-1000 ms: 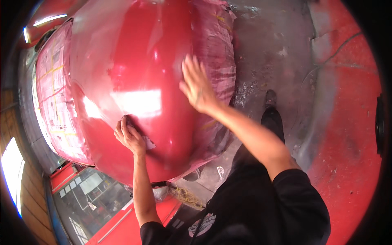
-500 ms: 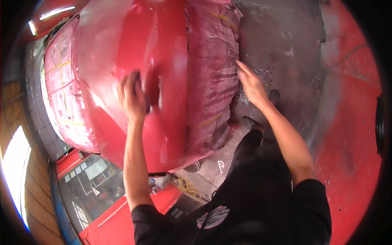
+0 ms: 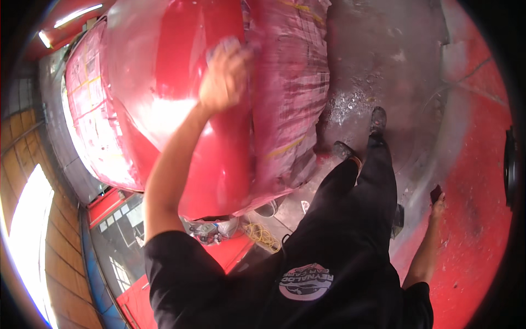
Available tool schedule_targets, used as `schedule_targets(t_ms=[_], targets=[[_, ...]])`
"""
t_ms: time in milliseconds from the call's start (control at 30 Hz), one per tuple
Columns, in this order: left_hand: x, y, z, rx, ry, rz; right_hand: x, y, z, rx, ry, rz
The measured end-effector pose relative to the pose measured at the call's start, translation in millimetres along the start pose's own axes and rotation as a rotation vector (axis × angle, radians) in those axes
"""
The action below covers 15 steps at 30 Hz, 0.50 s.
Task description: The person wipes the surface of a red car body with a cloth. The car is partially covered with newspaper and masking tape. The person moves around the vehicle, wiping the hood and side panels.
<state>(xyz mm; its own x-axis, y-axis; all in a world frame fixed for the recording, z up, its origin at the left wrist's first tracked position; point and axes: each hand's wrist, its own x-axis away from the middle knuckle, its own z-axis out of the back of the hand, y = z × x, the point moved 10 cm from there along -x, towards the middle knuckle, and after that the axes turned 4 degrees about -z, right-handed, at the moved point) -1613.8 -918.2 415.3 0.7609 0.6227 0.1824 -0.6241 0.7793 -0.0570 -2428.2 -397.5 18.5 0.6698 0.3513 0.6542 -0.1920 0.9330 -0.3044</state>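
Observation:
My left hand is over a red car panel, close to its masked edge, and is smeared by motion. Its fingers curl over something pale bluish-grey, perhaps a cloth, too blurred to name surely. Out to my right and low, my right hand grips a small dark block, away from the car. Pinkish masking paper with yellow tape hangs beside the panel. The panel has dull and glossy patches and a bright reflection.
More taped paper covers the car's far left part. A coiled yellow hose lies near bagged items at the car's lower end. The grey floor has a wet patch; a red surface lies at right.
My left hand has moved up and right over the panel, and the dark block no longer shows in it. My right hand swung from the masking paper down to the right; it holds a dark block.

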Motion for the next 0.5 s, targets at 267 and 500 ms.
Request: schedule_targets(t_ms=[267,500], targets=[[245.0,230.5,-56.1,0.108,-0.756,-0.198,112.8,-144.0,-155.1,-0.138,-0.42,0.103],[75.8,68.9,-18.0,-0.016,-0.111,-0.163,61.6,-245.0,-122.0,-0.442,-0.403,0.193]])
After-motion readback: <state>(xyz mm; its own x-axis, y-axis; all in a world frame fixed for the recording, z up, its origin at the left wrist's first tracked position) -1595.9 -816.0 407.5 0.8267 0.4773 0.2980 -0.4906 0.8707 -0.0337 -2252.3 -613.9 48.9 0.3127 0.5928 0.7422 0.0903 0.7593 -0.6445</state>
